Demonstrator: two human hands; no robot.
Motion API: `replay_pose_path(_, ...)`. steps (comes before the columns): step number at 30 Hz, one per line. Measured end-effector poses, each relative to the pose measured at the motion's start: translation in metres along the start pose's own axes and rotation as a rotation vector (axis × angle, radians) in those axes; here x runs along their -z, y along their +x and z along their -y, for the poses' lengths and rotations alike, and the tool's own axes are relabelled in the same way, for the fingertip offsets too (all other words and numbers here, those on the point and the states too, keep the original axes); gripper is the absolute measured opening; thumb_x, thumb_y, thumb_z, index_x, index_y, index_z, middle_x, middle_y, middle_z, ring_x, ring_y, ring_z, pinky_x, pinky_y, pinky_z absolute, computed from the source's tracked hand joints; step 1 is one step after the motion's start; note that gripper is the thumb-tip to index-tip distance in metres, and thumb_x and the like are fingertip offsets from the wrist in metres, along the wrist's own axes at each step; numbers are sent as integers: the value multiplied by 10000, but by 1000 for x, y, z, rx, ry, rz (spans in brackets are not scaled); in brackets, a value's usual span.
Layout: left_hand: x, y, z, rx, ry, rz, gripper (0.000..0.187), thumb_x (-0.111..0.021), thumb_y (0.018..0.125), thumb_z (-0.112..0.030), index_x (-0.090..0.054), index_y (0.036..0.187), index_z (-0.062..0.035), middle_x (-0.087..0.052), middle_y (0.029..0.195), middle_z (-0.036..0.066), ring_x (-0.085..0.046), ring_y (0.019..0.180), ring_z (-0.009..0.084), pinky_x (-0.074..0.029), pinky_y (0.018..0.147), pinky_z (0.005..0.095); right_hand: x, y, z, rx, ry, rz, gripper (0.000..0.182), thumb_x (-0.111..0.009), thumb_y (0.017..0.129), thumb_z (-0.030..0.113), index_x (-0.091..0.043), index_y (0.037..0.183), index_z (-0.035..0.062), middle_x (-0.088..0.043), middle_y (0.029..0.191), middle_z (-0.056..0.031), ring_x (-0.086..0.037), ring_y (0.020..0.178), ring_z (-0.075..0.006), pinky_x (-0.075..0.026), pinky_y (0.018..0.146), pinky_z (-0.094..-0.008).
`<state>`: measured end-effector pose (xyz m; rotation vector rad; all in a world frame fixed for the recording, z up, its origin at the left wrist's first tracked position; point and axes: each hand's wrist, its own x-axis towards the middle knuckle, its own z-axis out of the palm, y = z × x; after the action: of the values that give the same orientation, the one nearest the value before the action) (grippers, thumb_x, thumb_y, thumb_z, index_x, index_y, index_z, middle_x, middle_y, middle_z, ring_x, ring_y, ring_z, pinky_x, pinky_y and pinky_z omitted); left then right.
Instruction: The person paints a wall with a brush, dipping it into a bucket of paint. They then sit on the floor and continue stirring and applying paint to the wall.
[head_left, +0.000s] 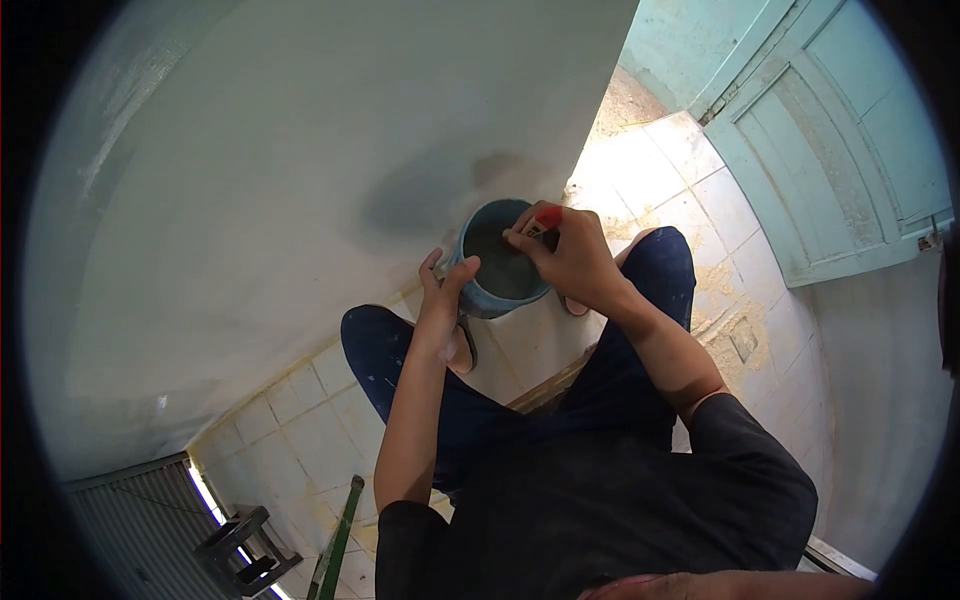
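Note:
A blue bucket point(490, 303) stands between my feet, close to the wall, with grey liquid point(497, 268) inside. My left hand point(445, 288) grips its left rim, the thumb on the rim and some fingers outside. Over the bucket's right side, my right hand point(578, 255) pinches a paintbrush point(545, 218) by its pale handle with a red end. The brush's lower end is hidden by the fingers and the bucket.
A smooth pale wall point(270, 190) rises just ahead and left. White floor tiles point(690, 195) carry yellowish stains. A pale blue door point(800, 150) stands at the upper right. Behind me on the left are a dark stool point(245, 550) and a green pole point(340, 535).

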<state>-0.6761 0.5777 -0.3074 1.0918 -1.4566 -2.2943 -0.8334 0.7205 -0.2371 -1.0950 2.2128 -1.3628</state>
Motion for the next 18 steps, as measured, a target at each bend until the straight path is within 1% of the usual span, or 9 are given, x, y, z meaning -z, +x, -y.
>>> replay_pose_path(1,0,0,1,-5,-3,0,1158,-797,846,-568,-79,1629,-107,-433,1509,260,-383,1448,370,-232,1220,489,-1,-1,1,4,18,-4,159,-775,887,112,-748,908,-43,-738,762,-197,-748,702,-295,-557,663,-373)
replay_pose_path(4,1,-1,3,-23,-10,0,1156,-793,851,-563,-73,1630,-105,-414,1521,271,-388,1445,373,-247,1217,495,-5,-1,-8,42,5,-44,146,-771,892,109,-751,903,-36,-743,767,-191,-751,709,-293,-559,670,-376)
replay_pose_path(8,-2,-5,-1,-8,-37,-5,1164,-794,850,-560,-62,1633,-107,-388,1534,290,-396,1440,380,-265,1213,494,-7,0,-9,36,-20,-52,135,-768,895,108,-754,900,-26,-747,773,-186,-750,711,-292,-559,671,-375)
replay_pose_path(10,-5,-6,-3,6,10,-27,1088,-723,880,-590,-116,1637,-99,-324,1570,228,-311,1492,380,-284,1210,495,-6,2,-9,-6,22,-53,147,-776,886,111,-753,893,-34,-751,765,-171,-749,706,-269,-557,671,-372)
replay_pose_path(11,-5,-6,-2,6,11,-26,1088,-723,880,-590,-116,1637,-99,-324,1570,228,-311,1492,380,-284,1210,495,-5,4,-13,-6,21,-55,147,-776,886,111,-753,893,-34,-751,765,-171,-749,706,-269,-557,671,-372)
replay_pose_path(13,-3,-4,1,-1,-9,-6,1078,-716,891,-582,-112,1638,-92,-318,1572,229,-312,1491,389,-286,1211,495,-5,9,-15,10,113,-103,212,-785,904,152,-736,889,-54,-749,752,-162,-738,673,-235,-557,646,-354)
replay_pose_path(14,-2,-4,1,-1,-8,-3,1078,-716,891,-582,-112,1638,-92,-318,1572,229,-312,1491,389,-286,1211,495,-3,9,-15,9,113,-106,212,-785,904,152,-736,889,-54,-749,752,-162,-738,673,-235,-557,646,-354)
replay_pose_path(16,-2,-4,1,-16,-9,-6,1063,-706,905,-571,-107,1639,-87,-318,1571,233,-318,1488,392,-293,1209,498,6,10,2,-202,125,-16,295,-788,930,214,-712,892,-69,-748,752,-162,-730,648,-212,-558,616,-334)
replay_pose_path(18,-2,-4,2,-14,-6,0,1056,-702,911,-565,-106,1638,-84,-323,1568,231,-320,1487,388,-290,1212,495,4,10,-3,-174,146,-14,325,-790,936,241,-701,893,-69,-747,752,-165,-729,640,-212,-558,604,-330)
